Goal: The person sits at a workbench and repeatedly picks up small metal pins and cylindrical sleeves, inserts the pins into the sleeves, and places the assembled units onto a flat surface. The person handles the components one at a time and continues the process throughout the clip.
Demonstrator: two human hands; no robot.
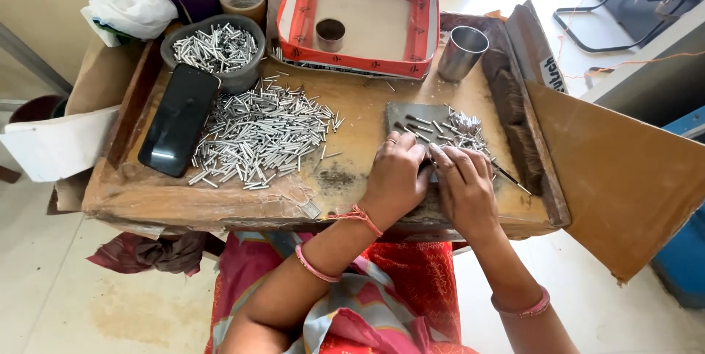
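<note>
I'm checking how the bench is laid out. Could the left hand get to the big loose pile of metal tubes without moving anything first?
Probably yes. The left hand rests at the grey slab, and the pile of metal tubes lies just to its left on the wooden tray, with only bare board between them.

Only one view: camera on my head, looking steeply down and forward over my lap at wooden work tray [367, 104]. Close range; my left hand [396, 178] and right hand [464, 189] sit low centre. Floor visible round edges.
</note>
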